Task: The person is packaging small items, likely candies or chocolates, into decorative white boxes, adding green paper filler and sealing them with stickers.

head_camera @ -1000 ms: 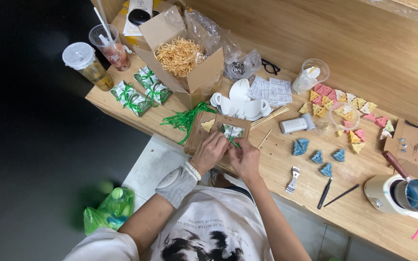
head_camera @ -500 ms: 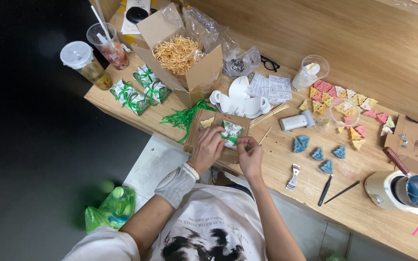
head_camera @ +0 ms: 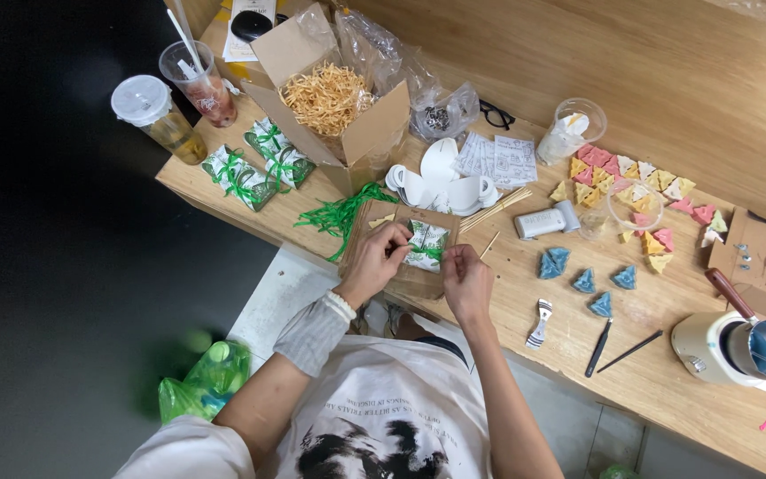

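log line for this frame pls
left hand: on packet | right hand: beside packet, on green ribbon | near: ribbon pile, shred box, two tied packets

Beside the brown cardboard box [head_camera: 361, 142] holding pale yellow shredded paper [head_camera: 325, 96], two white-and-green patterned packets [head_camera: 257, 167] are wearing green ribbon, loose green ribbon [head_camera: 340, 213] is lying, and blue [head_camera: 585, 277], pink and yellow shapes [head_camera: 627, 188] are showing further off.
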